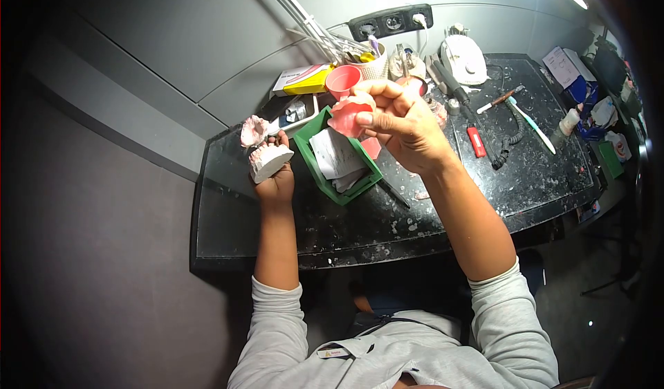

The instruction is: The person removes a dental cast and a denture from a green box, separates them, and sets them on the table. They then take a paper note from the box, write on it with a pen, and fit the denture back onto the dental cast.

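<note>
My left hand (277,183) is closed around a white plaster dental cast (270,161) with a row of teeth, held up at the left end of the bench. Just above it sits a second dental cast (254,132), whitish with pink on it. In my right hand (409,127), a thin pink denture base plate (351,115) with a scalloped edge is pinched between thumb and fingers. It is raised over a green tray (320,176) that contains folded papers (335,155). Behind the plate stands a red cup (344,79).
On the black bench (346,244) lie a red-handled tool (476,142), a coiled cord (512,140), a toothbrush (531,125) and a dark pen-like tool (395,194). A white device (463,58) and a yellow-white box (303,79) stand at the back. Power sockets (392,22) are on the wall.
</note>
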The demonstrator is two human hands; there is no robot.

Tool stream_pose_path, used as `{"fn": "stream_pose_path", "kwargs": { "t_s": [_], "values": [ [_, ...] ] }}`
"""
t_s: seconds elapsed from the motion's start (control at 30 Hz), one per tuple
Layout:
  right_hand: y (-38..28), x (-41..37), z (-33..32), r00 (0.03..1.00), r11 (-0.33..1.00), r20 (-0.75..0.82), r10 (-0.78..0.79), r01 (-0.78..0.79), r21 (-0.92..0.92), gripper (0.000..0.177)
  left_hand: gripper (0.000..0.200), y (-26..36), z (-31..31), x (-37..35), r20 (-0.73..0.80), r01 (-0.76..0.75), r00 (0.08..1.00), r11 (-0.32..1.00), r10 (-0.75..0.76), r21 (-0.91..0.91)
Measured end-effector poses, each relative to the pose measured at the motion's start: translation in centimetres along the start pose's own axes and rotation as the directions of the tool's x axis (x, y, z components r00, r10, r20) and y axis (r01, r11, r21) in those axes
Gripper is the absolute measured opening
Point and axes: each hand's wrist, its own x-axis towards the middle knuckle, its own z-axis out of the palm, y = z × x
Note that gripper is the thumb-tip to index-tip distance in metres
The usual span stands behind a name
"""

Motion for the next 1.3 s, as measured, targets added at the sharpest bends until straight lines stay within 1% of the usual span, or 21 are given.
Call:
{"fn": "stream_pose_path", "kwargs": {
  "t_s": [0.03,0.07,0.13,0.17,0.2,0.23,0.27,0.37,0.4,0.43,0.57,0.67,0.73,0.87,0.97,1.03,1.13,1.17,1.23,1.27,1.3],
  "values": [
    [-0.1,0.0,0.0,0.999,0.999,0.015,-0.029,0.029,0.018,0.034,0.037,0.0,0.2,-0.1,-0.003,0.002,1.000,1.000,-0.002,0.001],
    [-0.2,-0.1,0.0,1.000,0.999,0.011,-0.028,0.028,0.019,0.034,0.036,0.1,0.4,-0.2,-0.020,0.007,1.000,1.000,-0.008,-0.011],
    [-0.4,0.0,0.2,0.984,0.985,0.108,-0.143,0.132,0.108,0.024,0.035,0.1,0.3,-0.1,-0.041,0.016,0.999,1.000,-0.017,-0.024],
    [0.1,0.4,-0.4,0.959,0.969,0.150,-0.239,0.226,0.097,0.016,0.035,0.2,-0.2,0.1,-0.052,0.004,0.999,1.000,-0.003,0.016],
    [-0.1,0.3,-0.2,0.960,0.969,0.147,-0.238,0.225,0.096,0.016,0.034,0.1,0.1,0.1,-0.062,-0.008,0.998,0.998,0.012,0.056],
    [-0.4,0.2,0.0,0.956,0.962,0.133,-0.261,0.246,0.115,0.015,0.033,0.0,0.5,-0.1,-0.139,-0.029,0.990,0.999,0.034,0.038],
    [-0.7,0.1,0.2,0.951,0.954,0.120,-0.284,0.268,0.133,0.014,0.033,-0.1,0.5,-0.1,-0.141,-0.028,0.989,0.999,0.033,0.038],
    [-1.6,-0.1,0.2,0.941,0.955,0.163,-0.296,0.288,0.071,0.011,0.035,0.1,0.2,0.1,-0.167,-0.015,0.986,1.000,0.019,0.024],
    [-1.8,-0.2,0.3,0.930,0.950,0.194,-0.312,0.310,0.041,0.010,0.035,0.2,-0.1,0.2,-0.073,0.016,0.997,1.000,-0.017,-0.023],
    [-1.9,-0.4,0.5,0.931,0.945,0.165,-0.325,0.326,0.026,0.010,0.036,0.3,-0.4,0.3,0.023,0.051,0.998,0.996,-0.050,-0.067],
    [-2.3,-0.6,0.3,0.920,0.941,0.199,-0.338,0.335,0.050,0.011,0.037,0.3,-0.7,0.3,0.023,0.037,0.999,0.998,-0.036,-0.043],
    [-2.3,-0.4,-0.2,0.891,0.918,0.242,-0.385,0.397,0.001,0.010,0.037,0.1,0.2,-0.1,-0.012,0.045,0.999,0.999,-0.045,-0.006],
    [-2.3,-0.2,-0.4,0.832,0.860,0.306,-0.463,0.505,-0.072,0.010,0.037,0.0,0.2,-0.2,-0.048,0.026,0.998,0.999,-0.027,-0.019],
    [-2.3,-0.3,-0.2,0.855,0.885,0.281,-0.436,0.463,-0.038,0.009,0.031,0.5,-1.0,0.2,0.033,0.066,0.997,0.995,-0.064,-0.071],
    [-2.2,-0.2,0.0,0.826,0.852,0.305,-0.474,0.518,-0.078,0.013,0.031,0.4,-0.6,0.0,0.041,0.071,0.997,0.995,-0.069,-0.066],
    [-2.8,-0.9,0.8,0.928,0.938,0.170,-0.331,0.343,-0.043,0.019,0.031,0.3,-0.4,-0.1,0.036,0.063,0.998,0.995,-0.060,-0.075],
    [-2.0,-0.8,0.4,0.946,0.947,0.115,-0.302,0.312,-0.079,0.024,0.031,0.4,-0.5,0.0,0.031,0.078,0.997,0.992,-0.076,-0.098],
    [-2.1,-0.9,0.3,0.960,0.956,0.102,-0.261,0.272,-0.108,0.023,0.031,0.4,-0.6,0.0,0.031,0.079,0.997,0.992,-0.076,-0.098],
    [-2.6,-1.1,0.6,0.970,0.967,0.113,-0.215,0.227,-0.115,0.023,0.032,0.4,-0.6,0.1,-0.020,0.058,0.998,0.994,-0.060,-0.088],
    [-2.7,-1.2,0.7,0.978,0.976,0.123,-0.168,0.183,-0.122,0.024,0.032,0.5,-0.7,0.1,-0.021,0.057,0.998,0.995,-0.059,-0.087],
    [-2.6,-1.2,0.7,0.978,0.976,0.123,-0.168,0.182,-0.122,0.024,0.032,0.4,-0.7,0.3,-0.012,0.064,0.998,0.993,-0.065,-0.099]
  ]
}}
